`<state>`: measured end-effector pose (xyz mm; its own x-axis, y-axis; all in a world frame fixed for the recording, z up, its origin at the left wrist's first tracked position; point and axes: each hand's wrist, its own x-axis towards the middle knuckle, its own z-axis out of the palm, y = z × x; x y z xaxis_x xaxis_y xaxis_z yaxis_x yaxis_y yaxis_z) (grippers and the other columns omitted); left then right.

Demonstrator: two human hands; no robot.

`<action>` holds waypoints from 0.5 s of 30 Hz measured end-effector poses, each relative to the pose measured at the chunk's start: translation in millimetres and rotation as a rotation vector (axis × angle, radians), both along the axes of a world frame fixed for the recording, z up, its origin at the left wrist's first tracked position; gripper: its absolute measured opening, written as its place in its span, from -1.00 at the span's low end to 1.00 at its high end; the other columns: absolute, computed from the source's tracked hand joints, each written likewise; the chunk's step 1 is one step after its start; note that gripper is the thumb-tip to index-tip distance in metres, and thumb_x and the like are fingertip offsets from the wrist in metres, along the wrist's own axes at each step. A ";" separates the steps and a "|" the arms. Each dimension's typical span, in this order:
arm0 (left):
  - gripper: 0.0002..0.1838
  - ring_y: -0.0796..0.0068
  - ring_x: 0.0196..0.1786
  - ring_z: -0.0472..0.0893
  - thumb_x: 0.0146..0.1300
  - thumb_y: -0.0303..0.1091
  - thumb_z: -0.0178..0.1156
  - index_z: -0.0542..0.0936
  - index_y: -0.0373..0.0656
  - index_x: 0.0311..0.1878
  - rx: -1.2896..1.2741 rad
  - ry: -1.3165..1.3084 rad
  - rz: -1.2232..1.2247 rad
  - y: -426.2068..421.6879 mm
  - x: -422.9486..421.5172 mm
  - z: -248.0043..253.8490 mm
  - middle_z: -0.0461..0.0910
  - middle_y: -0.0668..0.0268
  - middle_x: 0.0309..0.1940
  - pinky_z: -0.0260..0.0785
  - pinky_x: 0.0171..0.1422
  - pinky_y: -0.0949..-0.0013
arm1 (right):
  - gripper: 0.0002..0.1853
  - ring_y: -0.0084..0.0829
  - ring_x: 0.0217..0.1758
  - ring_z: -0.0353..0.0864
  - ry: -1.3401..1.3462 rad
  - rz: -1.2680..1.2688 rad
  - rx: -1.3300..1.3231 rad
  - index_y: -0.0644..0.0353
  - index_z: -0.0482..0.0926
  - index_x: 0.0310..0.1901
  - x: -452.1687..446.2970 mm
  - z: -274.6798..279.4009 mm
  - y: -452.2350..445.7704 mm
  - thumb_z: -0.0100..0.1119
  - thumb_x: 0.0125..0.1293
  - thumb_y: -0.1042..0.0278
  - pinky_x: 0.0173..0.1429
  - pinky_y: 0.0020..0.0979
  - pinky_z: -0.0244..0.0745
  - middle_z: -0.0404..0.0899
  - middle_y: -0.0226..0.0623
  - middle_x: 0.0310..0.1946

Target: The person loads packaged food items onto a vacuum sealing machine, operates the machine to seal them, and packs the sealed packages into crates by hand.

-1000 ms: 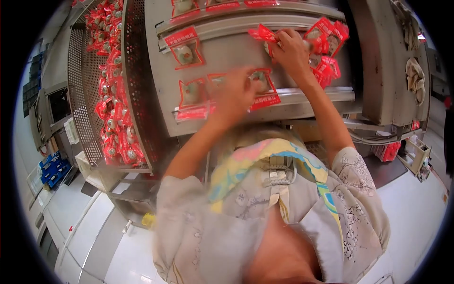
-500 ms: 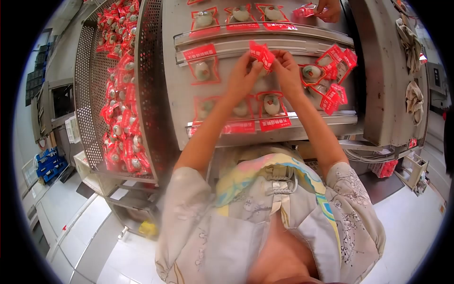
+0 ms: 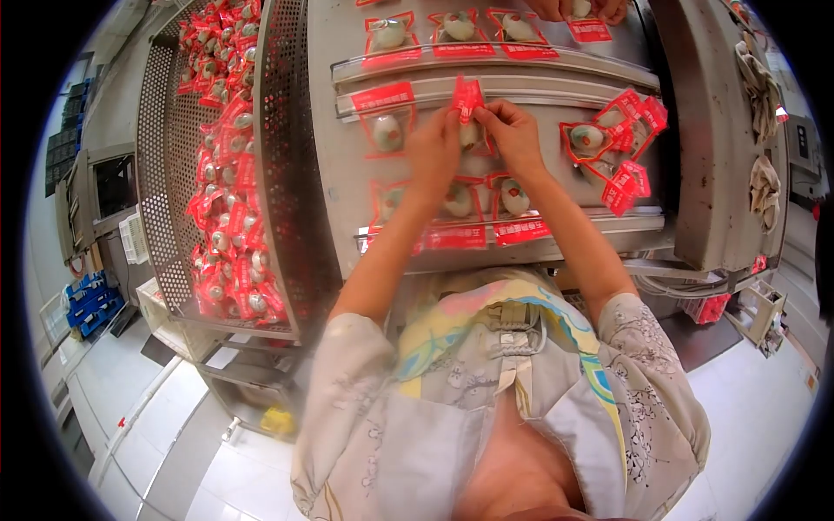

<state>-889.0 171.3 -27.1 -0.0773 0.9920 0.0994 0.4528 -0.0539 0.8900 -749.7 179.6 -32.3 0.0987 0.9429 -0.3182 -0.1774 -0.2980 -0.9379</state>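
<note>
Both my hands grip the upper part of a red-and-clear egg pouch (image 3: 469,135) over the metal work surface. My left hand (image 3: 434,143) pinches its left side, while my right hand (image 3: 511,135) pinches the right. A pale egg shows through the clear part between them. To the left lies another flat egg pouch (image 3: 387,130). A row of egg pouches (image 3: 514,198) sits below my hands, partly behind my left forearm. Right of my right hand, several pouches (image 3: 621,130) overlap in a loose pile.
A perforated metal bin (image 3: 287,174) full of egg pouches (image 3: 228,200) stands on the left. Metal rails (image 3: 495,78) cross the surface. Beyond them lie more pouches (image 3: 458,28), and another person's hands (image 3: 608,10) hold one. A steel housing (image 3: 704,148) borders the right.
The pouch between my hands now hangs more upright, and its egg shows below my fingers. The view has shifted slightly. At the top right, the other person's pouch has turned and both their hands now show.
</note>
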 end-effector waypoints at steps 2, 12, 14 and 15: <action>-0.71 0.65 -0.54 0.34 0.41 -0.26 0.06 0.59 -0.31 -0.27 -0.028 -0.043 0.024 0.9 -5.0 -1.7 0.45 0.34 -0.64 0.26 -0.45 0.43 | -0.86 -0.76 -0.58 0.35 -0.045 0.020 -0.038 0.25 0.62 -0.33 3.9 -7.4 -1.9 0.26 0.27 0.34 -0.51 -0.62 0.22 0.52 -0.52 -0.56; -0.81 0.53 -0.45 0.54 0.38 -0.28 0.02 0.52 -0.15 -0.28 -0.911 -0.734 0.254 -5.1 -16.0 9.5 0.53 0.37 -0.46 0.38 -0.49 0.50 | -0.71 -0.60 -0.62 0.40 -0.384 0.268 -0.374 0.31 0.63 -0.48 23.8 -26.1 14.3 0.28 0.16 0.20 -0.52 -0.45 0.28 0.51 -0.38 -0.68; -0.83 0.53 -0.38 0.56 0.38 -0.26 0.02 0.52 -0.12 -0.26 -0.992 -0.804 0.298 0.6 -15.4 7.4 0.53 0.38 -0.43 0.40 -0.45 0.50 | -0.71 -0.60 -0.62 0.40 -0.390 0.198 -0.338 0.31 0.64 -0.48 19.5 -22.6 16.6 0.28 0.16 0.20 -0.51 -0.46 0.29 0.52 -0.37 -0.67; -0.82 0.54 -0.36 0.56 0.39 -0.25 0.02 0.52 -0.12 -0.26 -1.006 -0.852 0.302 4.4 -15.4 -3.4 0.53 0.38 -0.43 0.41 -0.43 0.50 | -0.71 -0.61 -0.62 0.41 -0.382 0.150 -0.301 0.31 0.64 -0.48 18.2 -25.8 17.9 0.27 0.16 0.20 -0.51 -0.46 0.29 0.53 -0.37 -0.67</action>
